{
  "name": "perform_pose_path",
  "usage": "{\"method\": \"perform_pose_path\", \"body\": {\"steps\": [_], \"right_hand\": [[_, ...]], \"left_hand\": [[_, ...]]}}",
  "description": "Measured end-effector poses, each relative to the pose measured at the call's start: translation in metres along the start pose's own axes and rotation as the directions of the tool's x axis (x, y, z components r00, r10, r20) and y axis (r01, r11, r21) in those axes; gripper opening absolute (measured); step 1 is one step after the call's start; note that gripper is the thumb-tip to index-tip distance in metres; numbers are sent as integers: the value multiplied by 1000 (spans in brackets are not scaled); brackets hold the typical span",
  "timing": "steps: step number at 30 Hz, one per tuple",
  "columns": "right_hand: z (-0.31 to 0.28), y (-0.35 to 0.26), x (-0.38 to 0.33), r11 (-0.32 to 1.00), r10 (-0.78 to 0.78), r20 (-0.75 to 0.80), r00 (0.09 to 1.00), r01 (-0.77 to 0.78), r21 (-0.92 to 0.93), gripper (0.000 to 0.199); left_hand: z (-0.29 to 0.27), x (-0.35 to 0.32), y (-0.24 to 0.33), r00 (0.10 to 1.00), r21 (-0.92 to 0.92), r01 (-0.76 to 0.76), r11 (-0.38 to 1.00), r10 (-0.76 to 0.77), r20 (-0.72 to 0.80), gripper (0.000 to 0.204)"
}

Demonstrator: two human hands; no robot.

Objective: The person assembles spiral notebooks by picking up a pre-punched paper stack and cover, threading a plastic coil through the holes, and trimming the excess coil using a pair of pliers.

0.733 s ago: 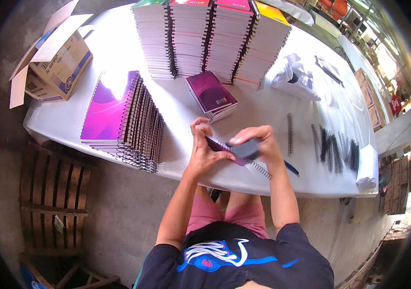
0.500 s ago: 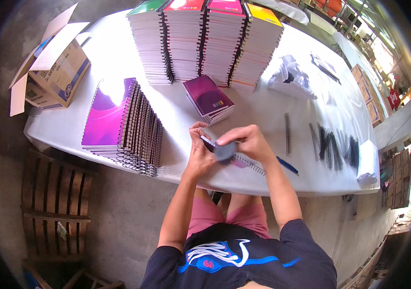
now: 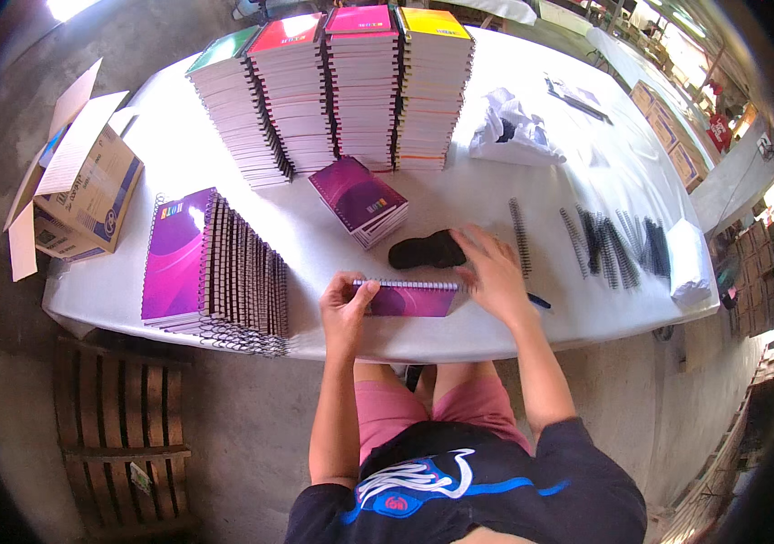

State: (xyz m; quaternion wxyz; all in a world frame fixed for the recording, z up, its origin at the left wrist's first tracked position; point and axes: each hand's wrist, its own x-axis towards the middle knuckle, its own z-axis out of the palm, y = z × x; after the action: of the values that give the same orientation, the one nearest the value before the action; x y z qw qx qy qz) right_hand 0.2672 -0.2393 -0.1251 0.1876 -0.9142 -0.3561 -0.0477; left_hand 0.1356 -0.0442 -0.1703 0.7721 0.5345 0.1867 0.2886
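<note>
- Notebooks bound already: a fanned purple pile (image 3: 214, 272) at left, four tall stacks (image 3: 341, 86) behind.
- Left hand (image 3: 343, 306) pinches the purple notebook (image 3: 412, 299) at the table edge (image 3: 496, 340).
- Right hand (image 3: 494, 272), fingers spread loose, rests on its coil end.
- Loose black spirals (image 3: 613, 240) wait at right: plenty left, I'd judge.

Long white surface (image 3: 178, 145), brightly lit from upper right. Bare grey concrete floor (image 3: 251, 426) beneath. Slatted wooden pallet (image 3: 124, 435) lower left. Open cardboard box (image 3: 78, 190) at the surface's left end. More cartons (image 3: 677, 136) far right, in strong daylight.
</note>
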Motion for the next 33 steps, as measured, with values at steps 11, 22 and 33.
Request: {"method": "perform_pose_path", "body": {"steps": [11, 22, 33], "right_hand": [[1, 8, -115, 979, 190, -134, 973, -197, -43, 44], [-56, -103, -66, 902, -224, -252, 942, 298, 313, 36], [-51, -84, -72, 546, -159, 180, 971, -66, 835, 39]], "left_hand": [[29, -28, 34, 824, 395, -487, 779, 560, -89, 23], [29, -37, 57, 654, 601, -634, 488, 753, 78, 28], [32, -42, 47, 588, 542, -710, 449, 802, 106, 30]]}}
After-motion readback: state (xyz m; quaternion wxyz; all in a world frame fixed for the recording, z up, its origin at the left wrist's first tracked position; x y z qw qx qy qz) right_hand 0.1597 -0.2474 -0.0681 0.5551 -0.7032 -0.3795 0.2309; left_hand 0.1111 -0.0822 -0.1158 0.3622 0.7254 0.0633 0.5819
